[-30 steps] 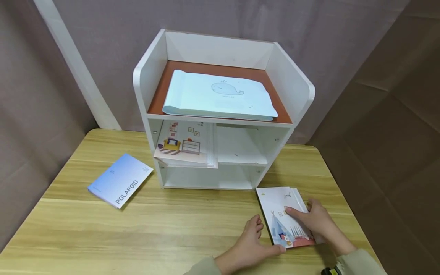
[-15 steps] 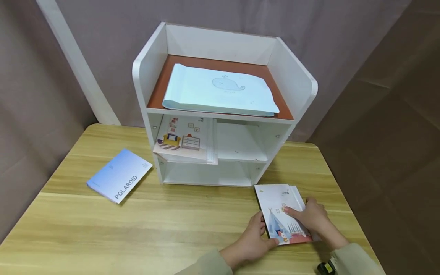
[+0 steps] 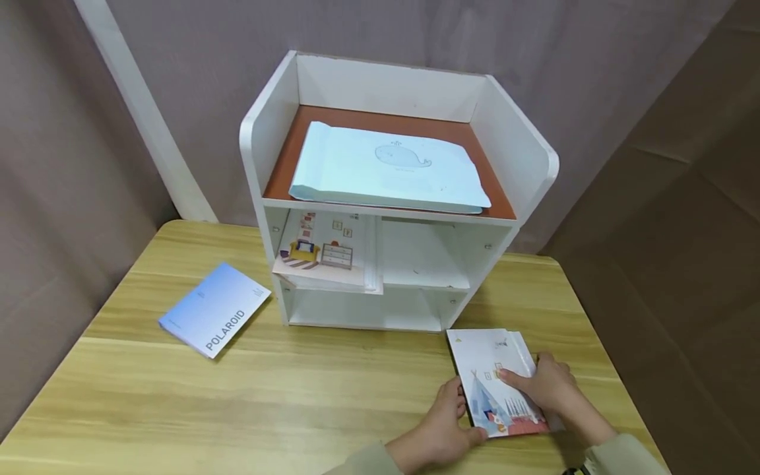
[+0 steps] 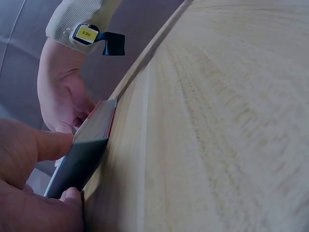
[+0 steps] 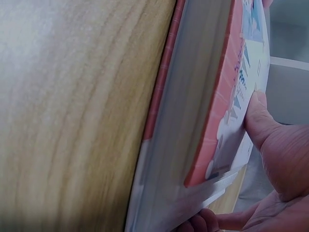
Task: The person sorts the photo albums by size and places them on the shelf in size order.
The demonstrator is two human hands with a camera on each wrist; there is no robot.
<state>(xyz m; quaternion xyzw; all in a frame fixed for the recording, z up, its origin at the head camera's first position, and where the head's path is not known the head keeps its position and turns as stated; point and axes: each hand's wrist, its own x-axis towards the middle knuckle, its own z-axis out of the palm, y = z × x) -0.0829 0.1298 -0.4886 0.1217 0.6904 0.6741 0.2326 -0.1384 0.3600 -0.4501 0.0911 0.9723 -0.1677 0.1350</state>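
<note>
Head view: both hands [image 3: 451, 422] grip booklets [image 3: 495, 382].

White shelf unit [image 3: 522, 158], pale whale folder [image 3: 392, 168] on top, illustrated booklet [image 3: 323, 251] inside, blue Polaroid book [image 3: 215, 309], wooden table [image 3: 297, 402]

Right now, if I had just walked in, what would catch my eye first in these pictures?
Probably the white shelf unit at the back of the wooden table, with a pale blue whale envelope on its top tier and an illustrated book jutting from the middle shelf. Near the front right edge, the left hand and right hand grip a stack of illustrated books. A blue POLAROID book lies alone at left.
</note>
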